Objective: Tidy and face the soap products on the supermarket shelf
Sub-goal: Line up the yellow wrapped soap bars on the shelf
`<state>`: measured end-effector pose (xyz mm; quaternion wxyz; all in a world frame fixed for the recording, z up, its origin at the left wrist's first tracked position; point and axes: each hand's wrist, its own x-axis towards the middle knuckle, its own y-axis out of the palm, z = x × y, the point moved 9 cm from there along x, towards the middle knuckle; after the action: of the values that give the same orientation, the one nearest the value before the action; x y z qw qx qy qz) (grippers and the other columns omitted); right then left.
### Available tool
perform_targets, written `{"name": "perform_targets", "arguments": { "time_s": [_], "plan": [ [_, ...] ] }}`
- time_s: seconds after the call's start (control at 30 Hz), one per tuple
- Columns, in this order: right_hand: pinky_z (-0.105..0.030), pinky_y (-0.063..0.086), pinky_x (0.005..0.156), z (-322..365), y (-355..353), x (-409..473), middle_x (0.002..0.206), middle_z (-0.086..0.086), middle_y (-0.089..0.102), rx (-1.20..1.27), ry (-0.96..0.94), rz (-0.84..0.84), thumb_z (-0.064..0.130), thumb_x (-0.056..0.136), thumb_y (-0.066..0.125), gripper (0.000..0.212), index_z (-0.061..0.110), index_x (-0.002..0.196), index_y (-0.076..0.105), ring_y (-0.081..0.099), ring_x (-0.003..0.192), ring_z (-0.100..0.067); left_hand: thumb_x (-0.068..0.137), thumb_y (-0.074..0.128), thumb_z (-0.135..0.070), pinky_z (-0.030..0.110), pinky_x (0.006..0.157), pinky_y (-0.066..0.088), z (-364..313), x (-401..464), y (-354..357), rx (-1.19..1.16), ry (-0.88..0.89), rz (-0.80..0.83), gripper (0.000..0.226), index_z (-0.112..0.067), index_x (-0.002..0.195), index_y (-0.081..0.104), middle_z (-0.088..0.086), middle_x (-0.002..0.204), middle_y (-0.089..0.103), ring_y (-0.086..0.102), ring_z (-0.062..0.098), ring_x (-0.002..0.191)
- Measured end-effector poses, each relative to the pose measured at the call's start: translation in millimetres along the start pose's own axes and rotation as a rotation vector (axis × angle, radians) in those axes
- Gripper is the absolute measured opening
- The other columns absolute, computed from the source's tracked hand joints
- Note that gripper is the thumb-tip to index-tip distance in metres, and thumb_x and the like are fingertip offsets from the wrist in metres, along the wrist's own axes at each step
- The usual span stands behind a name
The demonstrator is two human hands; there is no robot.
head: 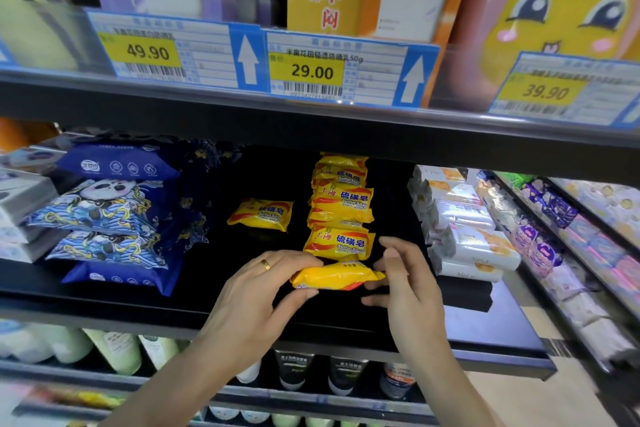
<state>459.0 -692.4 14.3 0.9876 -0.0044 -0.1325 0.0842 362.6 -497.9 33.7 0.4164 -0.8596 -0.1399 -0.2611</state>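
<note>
A yellow plastic-wrapped bar of sulfur soap (334, 277) sits at the front edge of the black middle shelf (242, 308), held between both hands with its printed face turned down or away, so the label does not yet show to the aisle. The left hand (258, 288) has its thumb under the near edge of that bar and its fingers (298, 258) curled over the top, clamped on the wrapper's left end; the right hand (403, 279) pinches the right end with fingertips, its other fingers loosely spread. Directly behind the held bar runs a row of matching yellow soap bars (341, 206), labels up and roughly in line, though a few sit slightly skewed. To the left of the held bar and further back, one stray yellow soap bar (260, 214) lies alone, well apart from the row. Left of that again are blue patterned soft packs (104, 218), stacked unevenly; to the right of the held bar stand white boxed soaps (464, 232) in a leaning file. The job looks partly done: the row is formed, while the held bar needs turning and seating at the front, and the stray bar is left to be brought in.
</note>
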Motion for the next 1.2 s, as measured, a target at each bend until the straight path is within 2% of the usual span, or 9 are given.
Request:
{"name": "perform_targets", "arguments": {
  "time_s": [0.1,0.2,0.33,0.43,0.6,0.7,0.83,1.03,1.2],
  "plan": [
    [-0.030,0.062,0.064,4,-7,-4,0.098,0.015,0.064,-0.011,-0.069,-0.052,0.016,0.101,0.055,0.033,0.045,0.112,0.065,0.070,0.086,-0.014,0.098,0.060,-0.049,0.018,0.094,0.046,8,0,1,-0.092,-0.073,0.010,0.032,-0.046,0.130,0.060,-0.029,0.125,0.062,0.061,0.002,0.118],
    [-0.020,0.056,0.080,21,-5,-16,0.120,0.018,0.059,-0.152,-0.237,-0.069,0.040,0.089,0.064,0.038,0.045,0.126,0.056,0.066,0.106,-0.013,0.097,0.065,-0.048,0.017,0.088,0.049,18,-1,4,-0.234,-0.159,0.020,0.031,-0.047,0.128,0.061,-0.024,0.122,0.066,0.064,0.008,0.113],
    [-0.023,0.047,0.101,33,16,-29,0.146,0.007,0.045,-0.305,-0.486,0.092,0.029,0.090,0.072,0.062,0.031,0.146,0.046,0.053,0.132,-0.025,0.092,0.065,-0.057,0.019,0.087,0.053,29,1,4,-0.392,-0.257,0.031,0.035,-0.046,0.126,0.063,-0.016,0.118,0.072,0.068,0.013,0.110],
    [-0.025,0.044,0.108,34,22,-31,0.153,0.000,0.038,-0.398,-0.557,0.175,0.018,0.089,0.079,0.064,0.028,0.144,0.049,0.044,0.142,-0.026,0.092,0.066,-0.058,0.016,0.092,0.052,30,2,7,-0.518,-0.297,0.073,0.036,-0.044,0.125,0.065,-0.013,0.120,0.073,0.067,0.009,0.116],
    [-0.014,0.042,0.104,37,31,-37,0.159,-0.002,0.028,-0.441,-0.606,0.263,0.004,0.087,0.078,0.068,0.033,0.141,0.050,0.043,0.141,-0.012,0.090,0.067,-0.056,0.028,0.094,0.057,32,4,15,-0.635,-0.366,0.140,0.032,-0.042,0.119,0.070,-0.004,0.120,0.075,0.070,0.014,0.115],
    [-0.013,0.041,0.104,36,32,-35,0.165,0.001,0.019,-0.458,-0.584,0.289,-0.001,0.087,0.078,0.072,0.037,0.142,0.051,0.048,0.136,-0.008,0.094,0.069,-0.047,0.026,0.095,0.057,35,5,17,-0.704,-0.408,0.143,0.024,-0.039,0.116,0.074,0.000,0.118,0.077,0.072,0.017,0.114],
    [-0.008,0.039,0.102,35,33,-34,0.166,0.004,0.024,-0.484,-0.579,0.316,-0.004,0.085,0.079,0.062,0.031,0.134,0.062,0.050,0.132,-0.004,0.095,0.067,-0.045,0.031,0.097,0.059,36,3,21,-0.732,-0.429,0.172,0.028,-0.038,0.121,0.074,0.001,0.121,0.077,0.073,0.019,0.115],
    [-0.025,0.050,0.104,25,32,-28,0.154,0.016,0.047,-0.378,-0.491,0.353,0.006,0.090,0.078,0.055,0.039,0.133,0.066,0.046,0.143,-0.010,0.089,0.070,-0.049,0.029,0.093,0.059,44,1,24,-0.779,-0.479,0.156,0.054,-0.030,0.139,0.061,0.001,0.125,0.076,0.072,0.020,0.117],
    [-0.034,0.057,0.098,15,28,-23,0.142,0.014,0.056,-0.332,-0.399,0.346,0.016,0.091,0.077,0.046,0.040,0.130,0.068,0.056,0.134,-0.014,0.084,0.067,-0.068,0.039,0.096,0.058,47,0,22,-0.693,-0.492,0.138,0.066,-0.048,0.144,0.048,-0.002,0.116,0.079,0.075,0.018,0.108]
  ]
}}
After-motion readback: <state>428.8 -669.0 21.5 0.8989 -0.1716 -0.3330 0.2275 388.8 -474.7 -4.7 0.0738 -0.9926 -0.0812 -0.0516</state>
